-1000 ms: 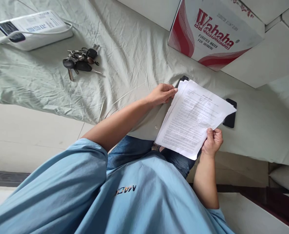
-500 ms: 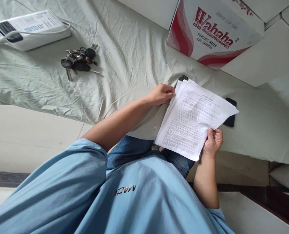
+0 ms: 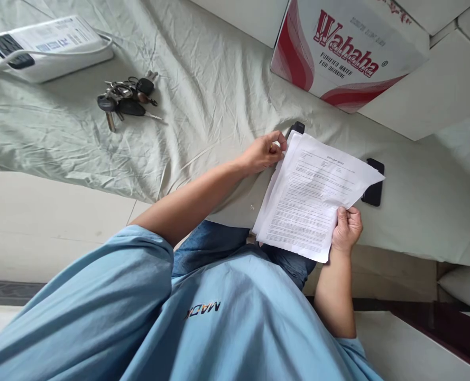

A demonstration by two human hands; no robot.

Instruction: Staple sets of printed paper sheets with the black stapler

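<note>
Nearest to us, our right hand [image 3: 346,228] grips the papers [image 3: 314,198] at their near right edge, fingers curled shut around the sheets with the thumb lying on the printed top page. The papers are a small stack of printed sheets, held tilted above the near edge of the bed [image 3: 203,100] and partly over our knees in jeans [image 3: 211,246]. Our left hand [image 3: 263,152] is at the stack's far left corner, thumb and forefinger pinched together on the corner of the sheets, the other fingers bent loosely below. The lower sheets fan out a little along the left edge.

Under the papers, on the bed, lie two dark things that we take for phones: one [image 3: 374,182] shows past the right corner of the stack, the other [image 3: 297,127] peeps out just beyond our left hand. The papers hide most of both.

Farther off, toward the far left of the bed, a bunch of keys [image 3: 126,99] lies on the creased green sheet, well apart from our hands. Beyond it, at the far left corner, sits a white box [image 3: 48,45] with a white cable [image 3: 72,52] looped over it. At the far right a red and white carton [image 3: 348,50] stands against the bed.
</note>
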